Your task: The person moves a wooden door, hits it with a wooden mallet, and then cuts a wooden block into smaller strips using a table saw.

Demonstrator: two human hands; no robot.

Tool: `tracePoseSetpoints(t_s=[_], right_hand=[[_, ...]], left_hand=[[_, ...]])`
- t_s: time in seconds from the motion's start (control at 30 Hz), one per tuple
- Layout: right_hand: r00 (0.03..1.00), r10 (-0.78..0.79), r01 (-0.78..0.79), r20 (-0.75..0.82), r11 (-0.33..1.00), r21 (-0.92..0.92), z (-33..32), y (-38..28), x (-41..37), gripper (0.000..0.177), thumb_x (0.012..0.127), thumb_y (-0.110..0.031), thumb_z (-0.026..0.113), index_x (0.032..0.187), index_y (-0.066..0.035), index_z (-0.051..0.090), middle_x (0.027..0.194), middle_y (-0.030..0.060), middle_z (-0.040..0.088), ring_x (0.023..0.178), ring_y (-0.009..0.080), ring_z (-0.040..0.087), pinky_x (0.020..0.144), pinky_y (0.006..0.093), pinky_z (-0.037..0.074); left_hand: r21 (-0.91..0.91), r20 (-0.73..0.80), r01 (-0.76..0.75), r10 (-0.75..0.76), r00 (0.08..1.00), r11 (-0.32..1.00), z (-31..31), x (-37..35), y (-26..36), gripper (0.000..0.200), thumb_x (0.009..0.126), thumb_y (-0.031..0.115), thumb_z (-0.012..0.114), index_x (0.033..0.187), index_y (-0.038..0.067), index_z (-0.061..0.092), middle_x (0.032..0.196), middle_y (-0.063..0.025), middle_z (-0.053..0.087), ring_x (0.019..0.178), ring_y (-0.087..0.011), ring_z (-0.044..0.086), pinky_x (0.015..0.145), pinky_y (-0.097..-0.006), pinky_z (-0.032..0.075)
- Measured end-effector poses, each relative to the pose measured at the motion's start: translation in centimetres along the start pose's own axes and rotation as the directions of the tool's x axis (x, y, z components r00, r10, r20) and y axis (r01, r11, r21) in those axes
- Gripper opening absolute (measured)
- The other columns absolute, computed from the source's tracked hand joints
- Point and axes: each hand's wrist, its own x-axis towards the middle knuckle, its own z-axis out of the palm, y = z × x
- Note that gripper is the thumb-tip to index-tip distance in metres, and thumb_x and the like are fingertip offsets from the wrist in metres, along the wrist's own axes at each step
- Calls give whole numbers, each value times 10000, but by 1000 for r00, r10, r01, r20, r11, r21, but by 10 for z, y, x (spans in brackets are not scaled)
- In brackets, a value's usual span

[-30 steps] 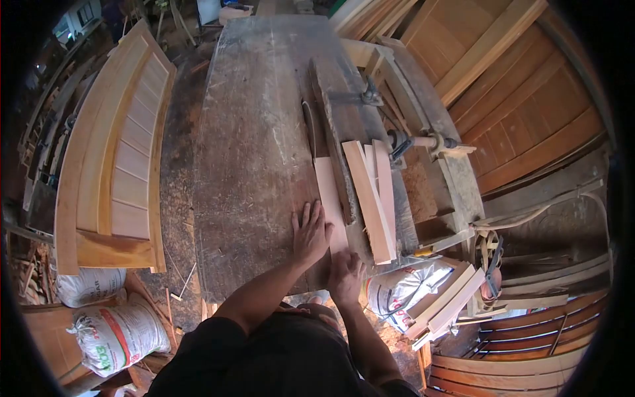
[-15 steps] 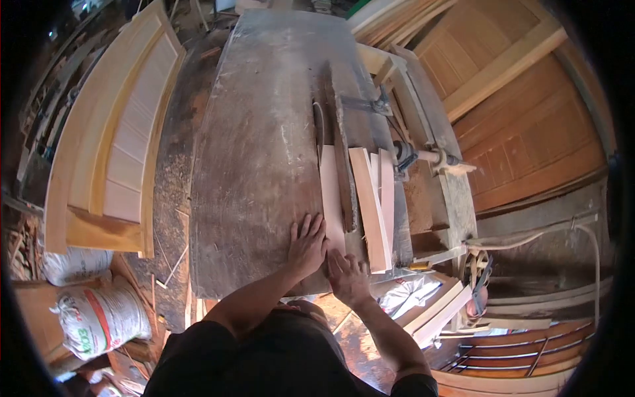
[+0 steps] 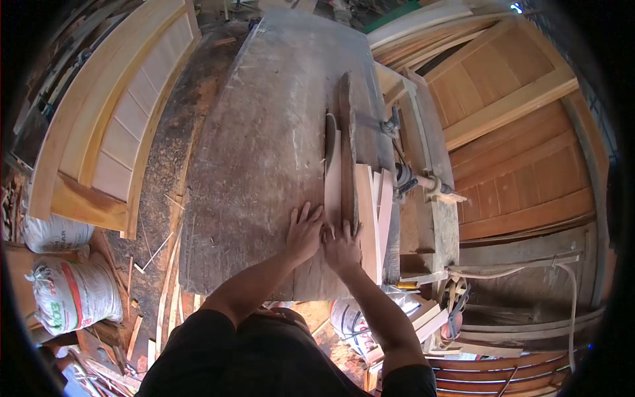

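One large, worn wooden worktable [image 3: 258, 152] fills the middle. One pale panelled door [image 3: 112, 112] stands along its left; brown panelled woodwork [image 3: 516, 178] leans at right, its pieces overlapping too much to count. Three bulging white sacks show: two at lower left, an upper one [image 3: 58, 233] and a lower one [image 3: 76, 294], and a third [image 3: 350, 324] below the table's near edge. Their contents are hidden. One long dark board [image 3: 348, 145] lies lengthwise on the tabletop; right of it are at least three loose pale strips [image 3: 368, 212]. One thin wooden strip [image 3: 334, 178] lies just left of the board, beside a dark curved piece. The left hand [image 3: 305, 235] rests on the tabletop, fingers slightly spread, thumb side by the strip. The right hand [image 3: 342, 250] is at the strip's near end, fingers partly bent and apart; whether they grip it, I cannot tell. Two metal clamps, a far one [image 3: 391, 123] and a near one [image 3: 404, 178], sit at the table's right edge.
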Motion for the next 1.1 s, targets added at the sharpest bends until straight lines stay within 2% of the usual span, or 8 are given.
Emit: tracePoseSetpoints(t_s=[0.27, 0.5, 0.73, 0.77, 0.9, 0.97, 1.03, 1.1], right_hand=[[988, 145, -144, 60, 989, -14, 4, -14, 17, 511, 990, -318, 517, 1459, -121, 567, 1525, 74, 529, 1452, 350, 415, 1174, 791, 52], [989, 145, -139, 3, 940, 311, -15, -89, -204, 566, 881, -381, 719, 1357, -112, 570, 1359, 184, 570, 1235, 411, 562, 1081, 801, 269], [872, 471, -419, 133, 578, 701, 4, -101, -202, 574, 815, -212, 826, 1275, -5, 553, 1346, 250, 540, 1166, 465, 601, 917, 510, 566], [884, 452, -357, 118, 491, 794, 0, -103, -207, 561, 820, -196, 827, 1271, 3, 561, 1315, 248, 562, 1161, 450, 614, 922, 506, 567], [909, 382, -166, 166, -33, 986, -29, -124, -212, 533, 842, -154, 860, 1285, 13, 614, 1154, 235, 660, 1188, 388, 645, 1017, 451, 538], [945, 326, -105, 26, 227, 968, -62, -113, -205, 558, 841, -179, 852, 1308, 0, 603, 1267, 234, 627, 1230, 394, 620, 1037, 445, 529], [927, 356, -54, -118, 440, 897, -80, -95, -202, 609, 839, -175, 844, 1365, -16, 582, 1358, 231, 585, 1293, 398, 575, 1066, 466, 502], [765, 569, -141, -303, 606, 783, -97, -70, -201, 672, 803, -161, 856, 1393, -29, 564, 1445, 213, 525, 1336, 456, 513, 1091, 531, 449]], left_hand=[[55, 18, -73, 72, 997, 996, -6, 4, -4, 543, 849, 159, 671, 1374, 32, 617, 1545, -134, 502, 1489, -405, 347, 1207, -633, 203], [-285, 254, -310, 383, 888, 907, -42, -152, 30, 460, 924, 222, 667, 1349, 52, 615, 1421, -128, 574, 1441, -350, 390, 1207, -607, 226], [-524, 90, -16, 74, 993, 851, -55, -134, 43, 546, 1014, 265, 636, 1470, 0, 495, 1261, -236, 656, 981, -419, 685, 877, -468, 548], [-674, 379, 383, -149, 913, 632, -62, -129, 45, 606, 1077, 322, 552, 1554, -7, 376, 1514, -243, 513, 1294, -348, 603, 1098, -420, 465], [-844, 512, 536, -349, 785, -31, -55, -108, 47, 698, 1092, 572, 376, 1560, 54, 382, 1491, -142, 523, 1172, -228, 634, 992, -408, 514], [-795, 556, 606, -389, 734, 6, -81, -96, 55, 682, 1093, 572, 381, 1533, 52, 427, 1378, -133, 612, 1072, -197, 664, 903, -368, 544], [-883, 373, 415, -208, 904, 220, -105, -75, 45, 544, 1080, 465, 528, 1416, 41, 583, 1144, -74, 714, 856, -178, 679, 734, -301, 548], [-659, 394, 136, 186, 900, 740, -129, -53, 23, 441, 1048, 331, 628, 1385, 47, 620, 1141, -77, 712, 867, -166, 674, 743, -305, 548]])
